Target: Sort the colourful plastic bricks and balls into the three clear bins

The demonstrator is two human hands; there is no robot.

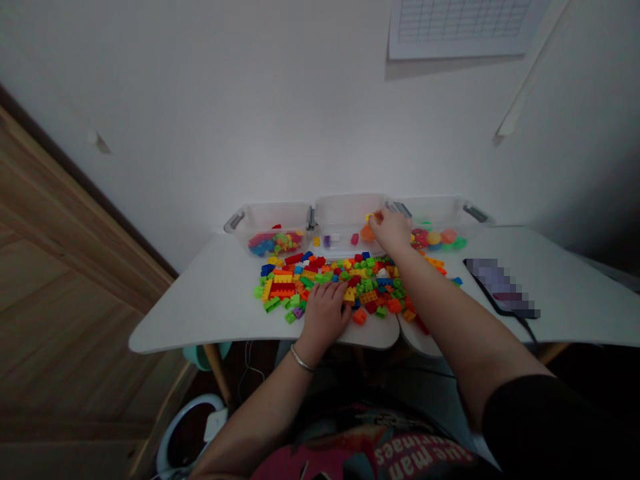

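Many coloured toy building bricks (310, 279) lie spread in a pile on the white table. My left hand (326, 312) rests at the near side of the pile, thumb and forefinger closed around a yellow building brick (349, 295). Reaching over the middle clear plastic bin (345, 210), my right hand (393, 230) pinches a small yellow building brick (370, 217), partly hidden by the fingers. Below it an orange piece (367, 233) shows in that bin, with a few other small bricks.
A left clear bin (277, 215) holds colourful pieces, and a right clear bin (440, 210) holds rounded coloured ones. A phone (501, 288) with a cable lies at the right of the table (200, 307). Behind stands a white wall with a printed sheet (460, 27).
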